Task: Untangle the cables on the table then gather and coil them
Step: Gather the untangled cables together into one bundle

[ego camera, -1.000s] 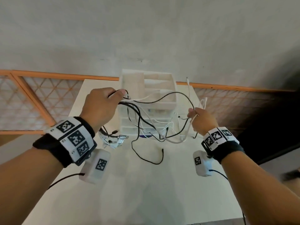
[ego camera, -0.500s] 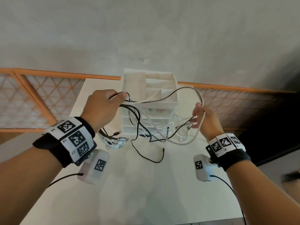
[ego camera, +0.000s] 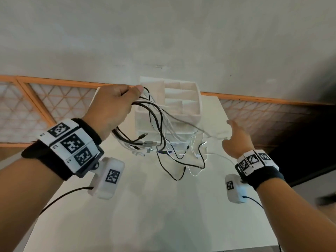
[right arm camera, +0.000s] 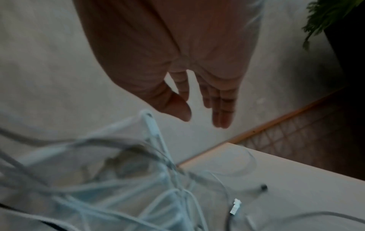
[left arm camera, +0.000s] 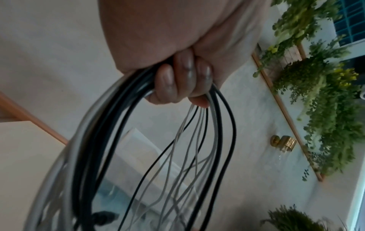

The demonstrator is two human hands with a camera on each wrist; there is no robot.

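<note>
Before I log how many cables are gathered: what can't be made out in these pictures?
- Cable count: strands in the cable bundle overlap; the left hand covers where they meet.
- White cables: motion-blurred in the right wrist view, below the right hand.
- Connector types: too small in the head view.
- Organizer drawers: hidden behind cables.

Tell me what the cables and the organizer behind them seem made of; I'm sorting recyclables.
Cables: smooth black and white jackets, likely flexible plastic or rubber, since they droop in loops from the left hand; the plug tips look metallic. Organizer: matte white with thin rigid dividers, probably plastic.
</note>
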